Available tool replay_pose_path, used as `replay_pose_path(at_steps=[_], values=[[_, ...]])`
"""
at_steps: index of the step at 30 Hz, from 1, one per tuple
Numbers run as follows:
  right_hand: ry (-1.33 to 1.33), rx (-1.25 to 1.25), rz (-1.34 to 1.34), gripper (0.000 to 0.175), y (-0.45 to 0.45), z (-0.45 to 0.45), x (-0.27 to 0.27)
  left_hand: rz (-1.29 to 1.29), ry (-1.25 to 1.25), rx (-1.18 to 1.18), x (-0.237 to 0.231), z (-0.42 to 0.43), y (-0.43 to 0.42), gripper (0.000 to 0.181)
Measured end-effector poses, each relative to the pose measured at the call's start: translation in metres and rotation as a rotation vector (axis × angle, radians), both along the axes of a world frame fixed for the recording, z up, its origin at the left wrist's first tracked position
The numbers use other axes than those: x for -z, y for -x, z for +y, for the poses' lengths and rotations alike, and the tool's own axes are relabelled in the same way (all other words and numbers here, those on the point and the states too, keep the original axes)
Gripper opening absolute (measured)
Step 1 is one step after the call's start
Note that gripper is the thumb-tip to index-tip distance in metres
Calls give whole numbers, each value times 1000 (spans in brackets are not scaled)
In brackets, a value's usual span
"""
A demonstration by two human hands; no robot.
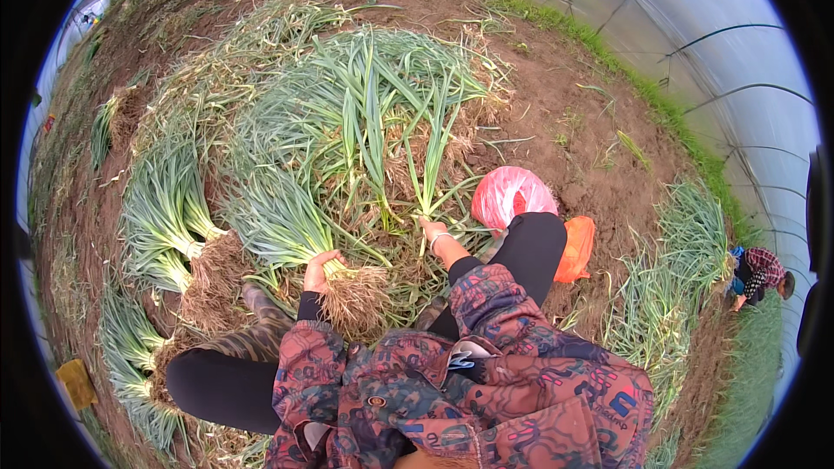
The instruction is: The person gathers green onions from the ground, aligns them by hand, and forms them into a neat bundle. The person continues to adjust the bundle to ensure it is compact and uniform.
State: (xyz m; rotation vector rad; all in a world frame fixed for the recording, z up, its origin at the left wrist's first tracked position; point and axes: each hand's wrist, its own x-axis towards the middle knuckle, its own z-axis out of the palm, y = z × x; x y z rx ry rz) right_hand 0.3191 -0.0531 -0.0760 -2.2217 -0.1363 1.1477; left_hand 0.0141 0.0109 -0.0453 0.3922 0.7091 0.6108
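My left hand grips a thick bunch of leafy green plants, like leeks or green onions, just above their roots. The shaggy brown roots hang toward me, while the leaves spread away to the upper left. My right hand holds a smaller plant by its base, its leaves pointing away from me. Directly beyond both hands lies a large heap of the same plants. Between my hands another upright clump leans on the heap.
Tied bunches with exposed roots lie at my left. A pink plastic-wrapped bundle and an orange plastic bag sit by my right knee. At far right a person bends beside another plant row. Plastic greenhouse sheeting curves behind.
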Motion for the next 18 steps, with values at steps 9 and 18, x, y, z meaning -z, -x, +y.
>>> replay_pose_path(at_steps=[9,18], values=[[-968,-282,-147,29,35,33,-171,-69,225,-212,-46,8,-15,14],[-688,-819,-260,38,120,-25,-117,72,93,-157,-65,-7,-19,16]])
